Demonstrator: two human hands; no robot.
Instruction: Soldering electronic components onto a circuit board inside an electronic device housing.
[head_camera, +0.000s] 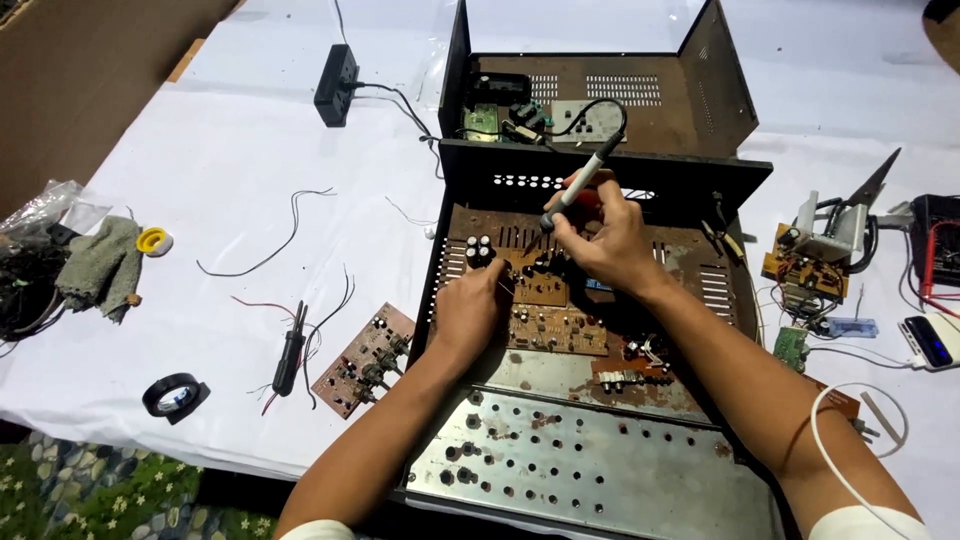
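The right hand holds a soldering iron in a pen-style grip, fingers pressed together around its grey barrel; the tip points down toward the brown circuit board mounted inside the open metal chassis. The iron's black cord runs up and back into the rear chassis section. The left hand rests on the board's left edge, fingers curled against it, just beside a cluster of black capacitors. The chassis sits on a bench covered with a white cloth. To the left of the chassis lie a separate circuit board with knobs, a black screwdriver, a roll of black tape and loose wires.
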